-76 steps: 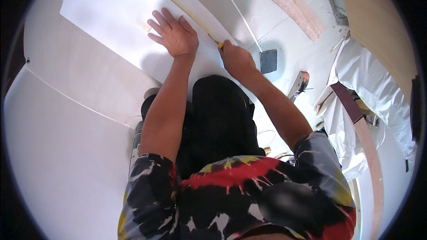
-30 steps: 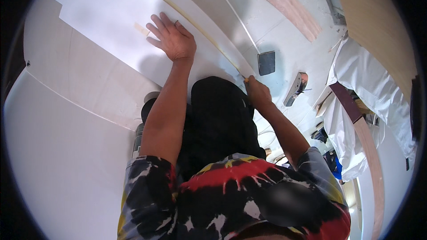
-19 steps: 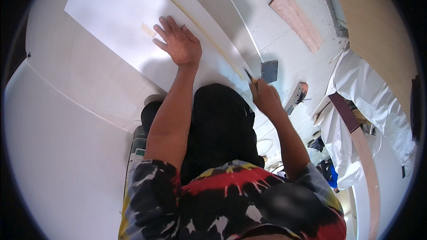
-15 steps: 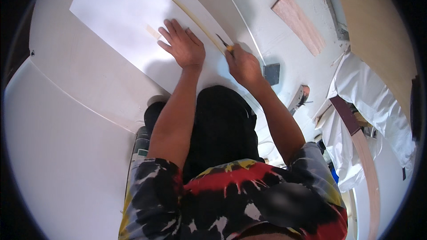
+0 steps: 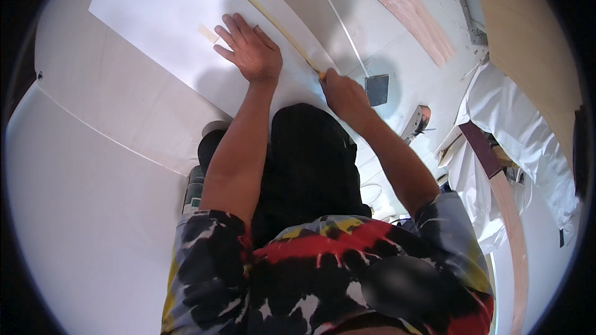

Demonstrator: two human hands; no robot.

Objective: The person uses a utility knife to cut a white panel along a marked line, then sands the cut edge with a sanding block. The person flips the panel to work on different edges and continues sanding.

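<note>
My left hand (image 5: 251, 49) lies flat with fingers spread on a large white sheet (image 5: 161, 31). A small beige strip of tape (image 5: 208, 33) shows on the sheet by its fingertips. My right hand (image 5: 345, 96) is closed round a utility knife (image 5: 322, 76), of which only a bit of yellow shows; its blade is hard to make out. The knife is at the near end of a long, thin yellowish strip (image 5: 273, 25) that runs along the sheet, near its right edge.
Right of the sheet lie a thin white strip (image 5: 338, 18), a flat wooden board (image 5: 417, 20), a dark square block (image 5: 377, 90) and a metal tool with an orange part (image 5: 417, 122). Further right hang white plastic sheeting (image 5: 503, 105) and a bent wooden strip (image 5: 512, 236).
My right hand has moved slightly nearer and to the right with the knife, whose dark blade showed clearly before. My left hand stays flat on the sheet; the whole view has shifted a little.
</note>
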